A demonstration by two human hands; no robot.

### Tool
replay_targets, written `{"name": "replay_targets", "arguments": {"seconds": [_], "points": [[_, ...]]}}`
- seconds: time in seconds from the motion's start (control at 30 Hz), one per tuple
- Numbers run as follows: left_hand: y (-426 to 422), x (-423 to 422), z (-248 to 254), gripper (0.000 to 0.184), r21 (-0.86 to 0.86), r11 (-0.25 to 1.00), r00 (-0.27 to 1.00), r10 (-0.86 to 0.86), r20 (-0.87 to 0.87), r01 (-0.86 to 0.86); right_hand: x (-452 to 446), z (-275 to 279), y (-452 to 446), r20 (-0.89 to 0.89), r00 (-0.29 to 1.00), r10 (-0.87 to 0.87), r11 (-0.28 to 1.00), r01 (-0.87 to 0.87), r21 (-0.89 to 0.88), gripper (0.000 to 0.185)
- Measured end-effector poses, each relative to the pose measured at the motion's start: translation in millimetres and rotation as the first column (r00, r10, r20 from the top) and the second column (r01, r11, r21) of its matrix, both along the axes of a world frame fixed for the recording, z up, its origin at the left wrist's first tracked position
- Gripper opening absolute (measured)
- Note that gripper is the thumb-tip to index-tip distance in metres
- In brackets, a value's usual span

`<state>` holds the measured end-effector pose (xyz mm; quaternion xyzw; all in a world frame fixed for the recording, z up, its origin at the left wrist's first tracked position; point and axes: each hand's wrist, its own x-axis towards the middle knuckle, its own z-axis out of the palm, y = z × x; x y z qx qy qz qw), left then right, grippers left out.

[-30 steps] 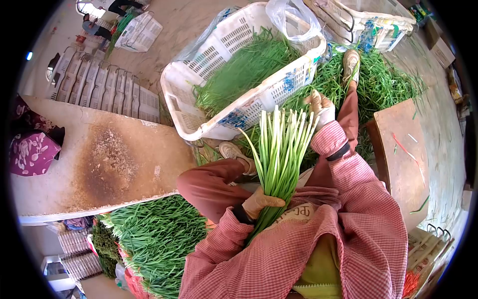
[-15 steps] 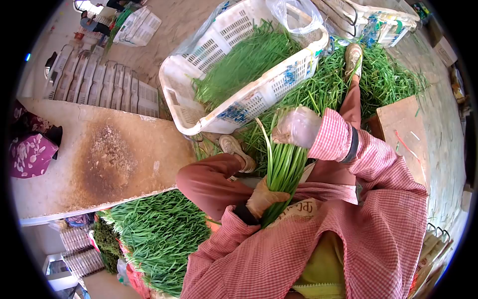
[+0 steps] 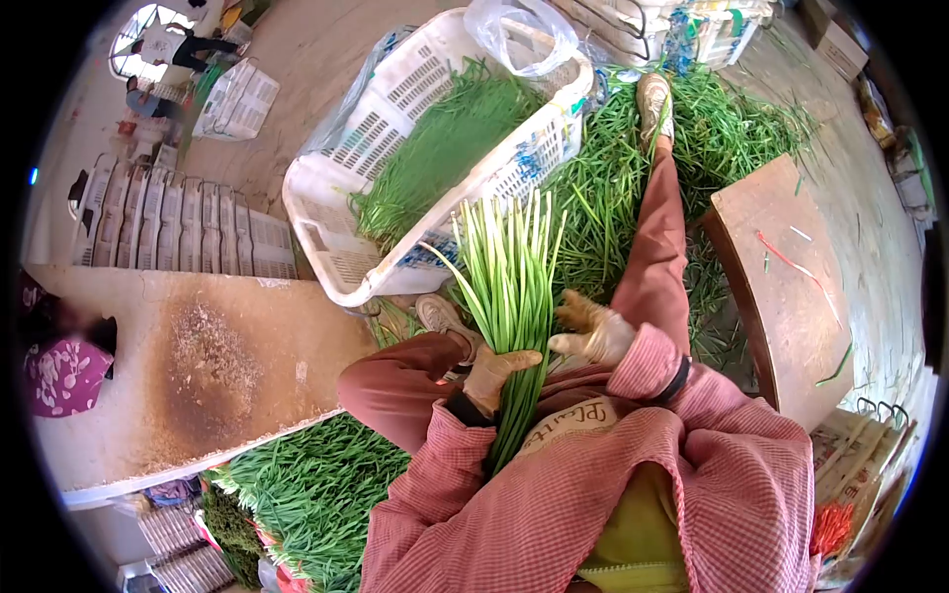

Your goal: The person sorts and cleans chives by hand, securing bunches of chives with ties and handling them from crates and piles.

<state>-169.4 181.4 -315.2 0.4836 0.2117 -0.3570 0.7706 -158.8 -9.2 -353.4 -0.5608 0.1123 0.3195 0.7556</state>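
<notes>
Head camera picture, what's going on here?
A person in a pink checked jacket grips a bunch of long green stalks in the gloved left hand, pale ends pointing away from the body. The gloved right hand is open beside it; whether it touches is unclear. Ahead, a white slatted plastic crate holds loose thin greens.

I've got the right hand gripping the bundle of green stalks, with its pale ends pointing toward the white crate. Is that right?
Not quite: the left hand grips the bundle of green stalks, as the head view shows; the right hand is open beside it. The pale ends do point toward the white crate.
</notes>
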Motion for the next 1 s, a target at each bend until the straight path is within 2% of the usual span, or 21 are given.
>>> {"name": "replay_targets", "arguments": {"seconds": [0.03, 0.1, 0.13, 0.2, 0.23, 0.3, 0.33, 0.37, 0.4, 0.43, 0.47, 0.5, 0.53, 0.6, 0.63, 0.73, 0.8, 0.87, 0.9, 0.93, 1.0], "points": [[-9, 6, -2, 0.036, 0.073, 0.997, 0.988, -0.050, 0.146, 0.040, -3, 23, 21, 0.062, 0.997, -0.052, 0.913, 0.022, 0.408, 0.088], [-32, 18, -7, 0.042, 0.203, 0.971, 0.921, -0.189, 0.341, 0.124, -13, 26, 42, 0.074, 0.934, -0.350, 0.911, 0.320, 0.261, 0.074], [-32, 22, -5, 0.042, 0.582, 0.745, 0.635, -0.628, 0.449, 0.325, -10, 12, 45, 0.010, 0.911, -0.413, 0.872, 0.392, 0.293, 0.067], [-57, 23, 3, 0.049, 0.343, 0.838, 0.757, -0.536, 0.375, 0.424, -4, 38, 25, 0.020, 0.866, -0.500, 0.864, 0.497, 0.084, 0.064], [-76, 30, 19, 0.052, 0.053, 0.940, 0.914, -0.341, 0.220, 0.338, 0, 36, 16, 0.019, 0.853, -0.522, 0.845, 0.514, 0.145, 0.063], [-105, 41, 32, 0.073, 0.481, 0.736, 0.589, -0.674, 0.446, 0.476, 7, 46, -18, 0.073, 0.839, -0.539, 0.838, 0.526, 0.145, 0.055], [-121, 47, 45, 0.083, 0.674, 0.612, 0.393, -0.788, 0.474, 0.414, 13, 46, -36, 0.127, 0.791, -0.599, 0.799, 0.579, 0.163, 0.051], [-141, 46, 62, 0.086, 0.740, 0.530, 0.368, -0.841, 0.396, 0.415, 17, 44, -61, 0.103, 0.752, -0.651, 0.738, 0.596, 0.317, 0.050], [-162, 42, 75, 0.089, 0.799, 0.442, 0.346, -0.885, 0.312, 0.407, 17, 62, -96, 0.105, 0.733, -0.672, 0.720, 0.614, 0.324, 0.047], [-179, 36, 75, 0.091, 0.730, 0.472, 0.292, -0.881, 0.372, 0.495, 15, 73, -131, 0.184, 0.649, -0.738, 0.672, 0.684, 0.284, 0.042], [-193, 32, 76, 0.093, 0.652, 0.490, 0.243, -0.867, 0.436, 0.579, 4, 109, -170, 0.095, 0.699, -0.709, 0.695, 0.669, 0.265, 0.040], [-201, 29, 61, 0.094, 0.497, 0.482, 0.149, -0.810, 0.568, 0.722, -4, 112, -210, 0.213, 0.650, -0.730, 0.680, 0.721, 0.131, 0.041], [-204, 22, 40, 0.091, 0.422, 0.468, 0.145, -0.784, 0.604, 0.776, -14, 116, -251, 0.134, 0.660, -0.739, 0.667, 0.745, 0.010, 0.040], [-204, 31, 45, 0.095, 0.440, 0.437, 0.073, -0.770, 0.634, 0.784, -35, 125, -309, 0.265, 0.655, -0.708, 0.609, 0.755, -0.243, 0.032], [-199, 41, 37, 0.089, 0.451, 0.480, 0.068, -0.737, 0.672, 0.752, -38, 120, -331, 0.240, 0.647, -0.724, 0.535, 0.746, -0.398, 0.033], [-180, 81, 41, 0.075, 0.364, 0.629, 0.325, -0.714, 0.621, 0.687, -42, 63, -382, 0.161, 0.677, -0.718, 0.360, 0.559, -0.747, 0.040], [-157, 107, 49, 0.067, 0.332, 0.732, 0.499, -0.660, 0.561, 0.596, -37, 9, -375, 0.196, 0.764, -0.615, 0.284, 0.446, -0.849, 0.072], [-117, 135, 44, 0.063, 0.379, 0.825, 0.591, -0.565, 0.575, 0.419, -30, -84, -356, 0.326, 0.832, -0.449, -0.357, 0.168, -0.919, 0.086], [-87, 151, 38, 0.059, 0.431, 0.866, 0.642, -0.483, 0.595, 0.253, -15, -34, -315, 0.317, 0.778, -0.542, -0.218, 0.235, -0.947, 0.081], [-51, 167, 31, 0.056, 0.478, 0.874, 0.672, -0.407, 0.619, 0.088, -17, -30, -314, 0.263, 0.815, -0.516, -0.151, 0.216, -0.965, 0.074], [33, 193, 31, 0.047, 0.356, 0.904, 0.772, -0.049, 0.634, -0.235, -27, -34, -345, 0.082, 0.926, -0.368, 0.011, 0.093, -0.996, 0.060]]}}
